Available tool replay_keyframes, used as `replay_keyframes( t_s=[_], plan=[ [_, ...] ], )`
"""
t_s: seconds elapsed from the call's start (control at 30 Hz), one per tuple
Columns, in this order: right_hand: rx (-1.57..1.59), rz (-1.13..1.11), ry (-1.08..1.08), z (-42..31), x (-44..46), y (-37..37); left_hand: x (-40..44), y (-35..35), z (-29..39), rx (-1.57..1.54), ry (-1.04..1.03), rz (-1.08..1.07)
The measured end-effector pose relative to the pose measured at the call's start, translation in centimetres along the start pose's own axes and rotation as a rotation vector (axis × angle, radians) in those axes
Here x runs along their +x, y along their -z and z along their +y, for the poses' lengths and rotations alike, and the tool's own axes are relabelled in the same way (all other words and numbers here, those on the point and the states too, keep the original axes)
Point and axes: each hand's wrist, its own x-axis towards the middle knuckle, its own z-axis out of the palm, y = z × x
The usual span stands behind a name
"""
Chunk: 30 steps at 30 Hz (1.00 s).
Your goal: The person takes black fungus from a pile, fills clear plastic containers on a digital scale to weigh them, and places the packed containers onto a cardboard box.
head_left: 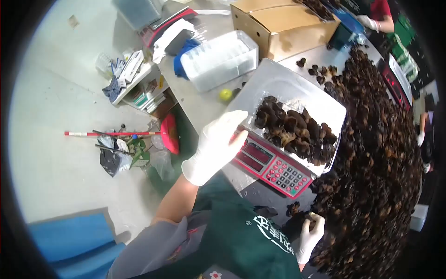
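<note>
My left hand point(216, 146), in a white glove, is at the near left corner of a clear plastic tub point(274, 76). Its fingers reach the rim, with the thumb apart from them. Dark wood ear mushrooms point(297, 128) fill part of the tub, which sits on a red digital scale point(274, 167) with a keypad. My right hand point(311, 237), also gloved, is low beside the large mushroom heap point(367, 186). Its fingers are curled with dark matter at the tips; what they hold cannot be made out.
Behind the tub stand another clear container point(220, 60) and a cardboard box point(283, 32). A yellow-green ball-like thing point(226, 95) lies on the metal table point(190, 95). Across the heap is a second scale point(395, 83). A co-worker's gloved hand point(368, 22) shows at the far right.
</note>
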Motion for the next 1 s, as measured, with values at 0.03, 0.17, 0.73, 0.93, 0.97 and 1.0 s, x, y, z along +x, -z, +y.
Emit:
replay_keyframes(
  t_s=[0.03,0.17,0.73,0.93,0.97,1.0],
  plan=[
    [0.227,0.040,-0.176,0.3,-0.1,-0.5,0.1,0.0,-0.3,0.050,-0.022,0.005],
    [0.554,-0.017,-0.466,1.7,-0.2,0.7,-0.5,0.1,-1.1,0.042,-0.044,0.022],
    [0.527,0.139,0.038,-12.5,8.5,2.1,-1.2,2.0,-1.6,-0.118,0.034,0.043],
    [0.499,0.052,0.155,-12.5,8.6,1.1,-1.9,4.1,-3.1,-0.056,0.082,0.100],
    [0.447,0.050,0.188,-12.2,8.4,1.0,-2.1,4.2,-3.4,-0.050,0.092,0.104],
    [0.393,0.054,0.219,-12.1,8.4,1.0,-2.3,4.2,-3.8,-0.047,0.096,0.107]
  ],
)
